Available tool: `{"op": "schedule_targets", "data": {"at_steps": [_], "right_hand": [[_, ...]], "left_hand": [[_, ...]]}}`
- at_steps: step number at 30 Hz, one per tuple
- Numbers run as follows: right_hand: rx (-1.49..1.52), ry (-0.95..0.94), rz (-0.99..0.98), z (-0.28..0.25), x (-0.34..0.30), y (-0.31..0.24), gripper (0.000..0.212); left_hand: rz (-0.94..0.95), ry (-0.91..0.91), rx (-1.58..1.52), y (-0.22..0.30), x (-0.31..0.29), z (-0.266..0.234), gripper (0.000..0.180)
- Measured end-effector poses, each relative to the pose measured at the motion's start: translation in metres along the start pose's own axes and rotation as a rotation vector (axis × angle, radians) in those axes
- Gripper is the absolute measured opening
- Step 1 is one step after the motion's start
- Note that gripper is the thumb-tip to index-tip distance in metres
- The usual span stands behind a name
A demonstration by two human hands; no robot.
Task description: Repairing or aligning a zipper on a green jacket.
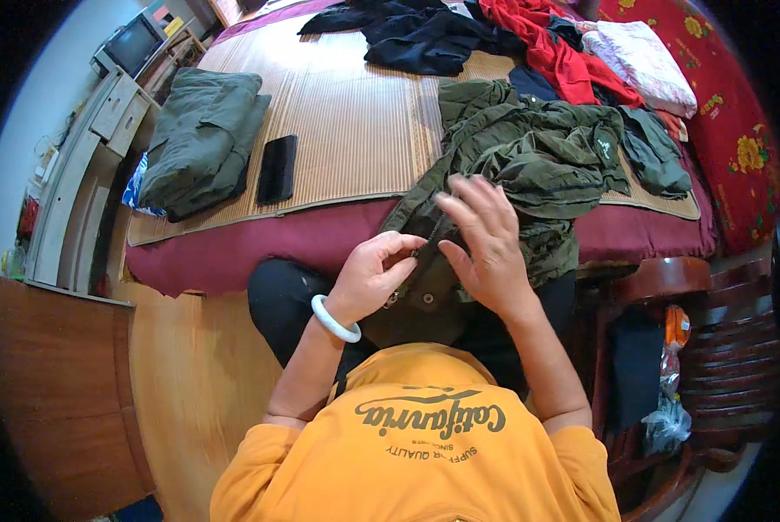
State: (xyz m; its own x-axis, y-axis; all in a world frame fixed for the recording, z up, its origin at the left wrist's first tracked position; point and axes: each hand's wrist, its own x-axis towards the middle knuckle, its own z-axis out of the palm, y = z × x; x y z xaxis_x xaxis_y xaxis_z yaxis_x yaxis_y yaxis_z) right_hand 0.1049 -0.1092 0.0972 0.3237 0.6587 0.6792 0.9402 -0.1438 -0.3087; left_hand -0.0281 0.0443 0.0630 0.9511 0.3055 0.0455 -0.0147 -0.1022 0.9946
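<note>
An olive-green jacket (538,161) lies crumpled across the bed's near edge and hangs down over my lap. Its zipper (433,230) runs between my hands, and snap buttons show on the dark flap below. My left hand (371,277), with a pale bangle at the wrist, pinches the zipper edge between thumb and fingers. Just to the right, my right hand (490,248) is raised over the jacket with its fingers apart, holding nothing. Its fingertips are slightly blurred.
On the bed mat (346,113) sit a folded green garment stack (203,139) and a black phone (277,170). Dark clothes (425,39), a red garment (564,65) and a folded white cloth (642,65) lie farther back. A wooden chair (660,280) stands at the right.
</note>
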Motion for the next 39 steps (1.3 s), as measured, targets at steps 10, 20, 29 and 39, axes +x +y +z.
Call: {"op": "schedule_targets", "data": {"at_steps": [10, 20, 29, 39], "right_hand": [[0.237, -0.372, -0.005, 0.017, 0.001, 0.016, 0.014], [0.237, -0.087, 0.051, 0.029, -0.006, 0.002, 0.013], [0.138, -0.077, 0.095, 0.018, -0.007, -0.008, 0.01], [0.135, 0.053, 0.069, -0.007, 0.007, -0.001, 0.007]], "left_hand": [[0.283, 0.209, 0.665, 0.02, -0.015, -0.005, 0.011], [0.322, 0.294, 0.767, 0.018, -0.018, 0.008, 0.014], [0.231, 0.38, 0.49, 0.008, -0.009, 0.007, 0.01], [0.118, 0.345, 0.429, 0.013, -0.019, -0.004, 0.013]]}}
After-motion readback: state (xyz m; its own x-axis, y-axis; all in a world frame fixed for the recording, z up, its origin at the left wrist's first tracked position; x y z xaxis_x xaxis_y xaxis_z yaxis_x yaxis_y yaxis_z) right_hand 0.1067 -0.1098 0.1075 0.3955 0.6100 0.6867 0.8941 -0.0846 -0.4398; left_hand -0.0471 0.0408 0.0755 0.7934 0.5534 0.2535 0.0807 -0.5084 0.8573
